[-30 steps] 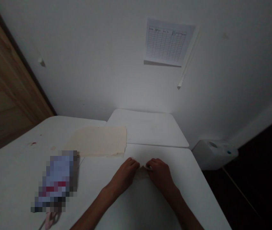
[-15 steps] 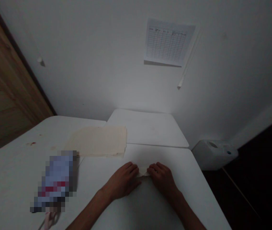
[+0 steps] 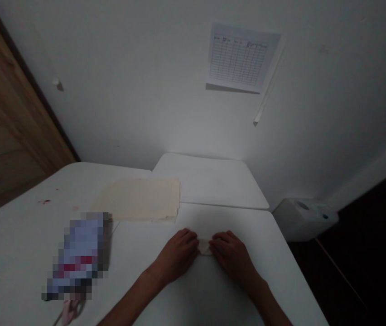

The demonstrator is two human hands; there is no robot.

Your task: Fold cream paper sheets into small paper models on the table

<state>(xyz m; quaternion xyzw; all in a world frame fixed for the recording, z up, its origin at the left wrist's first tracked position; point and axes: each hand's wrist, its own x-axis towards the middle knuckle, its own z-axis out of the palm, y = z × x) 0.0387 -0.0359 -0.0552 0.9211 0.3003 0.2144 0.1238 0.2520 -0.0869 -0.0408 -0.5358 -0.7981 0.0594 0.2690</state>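
Note:
My left hand (image 3: 181, 253) and my right hand (image 3: 231, 251) face each other over the white table, fingers curled. Between them lies a small folded strip of thin cream sheet (image 3: 205, 247); whether it is cloth or paper I cannot tell. Each hand grips one end of the strip, and the fingers cover those ends. Only its short middle part shows, close to the table surface. Beyond my left hand lies a stack of larger cream sheets (image 3: 142, 199), flat, with slightly uneven edges.
A pixelated blue and red item (image 3: 80, 251) rests left of my left arm, a pinkish strap (image 3: 70, 310) below it. White tables (image 3: 213, 181) meet at seams against the wall. A printed chart (image 3: 242, 59) hangs there. On the dark floor at right stands a white plastic container (image 3: 305, 222).
My hands have moved slightly apart and to the right. More of the strip's middle shows between them, and it looks flatter. The stack has not moved.

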